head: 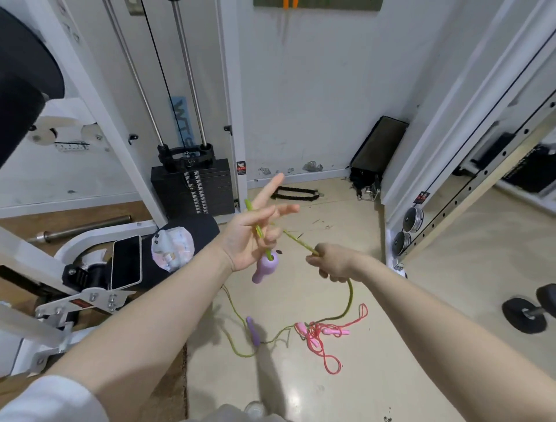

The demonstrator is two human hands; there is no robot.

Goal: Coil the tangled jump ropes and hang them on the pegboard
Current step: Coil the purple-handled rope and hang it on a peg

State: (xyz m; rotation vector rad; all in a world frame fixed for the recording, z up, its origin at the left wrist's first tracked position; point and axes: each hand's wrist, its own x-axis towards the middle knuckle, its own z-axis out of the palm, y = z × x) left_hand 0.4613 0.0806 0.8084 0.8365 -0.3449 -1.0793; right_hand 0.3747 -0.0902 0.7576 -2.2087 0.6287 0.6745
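Note:
A green jump rope point(349, 298) with purple handles runs from my hands down to the floor. My left hand point(255, 232) is palm up, index and middle fingers stretched out, the lower fingers curled round the rope; one purple handle point(264, 268) hangs just below it. My right hand point(334, 262) grips the rope in a fist, a short way right of the left. The other purple handle point(253, 329) lies on the floor. A pink jump rope point(325, 334) with pink handles lies tangled on the floor beside the green rope. A green board point(317, 3) with orange hooks shows at the top edge.
A weight stack machine point(192, 186) stands ahead on the left. A phone point(126, 262) and a dark cap point(192, 238) rest on a bench at left. A black dumbbell point(532, 310) lies at right, a rack with plates point(412, 220) stands right, a black handle strap point(296, 194) lies near the wall.

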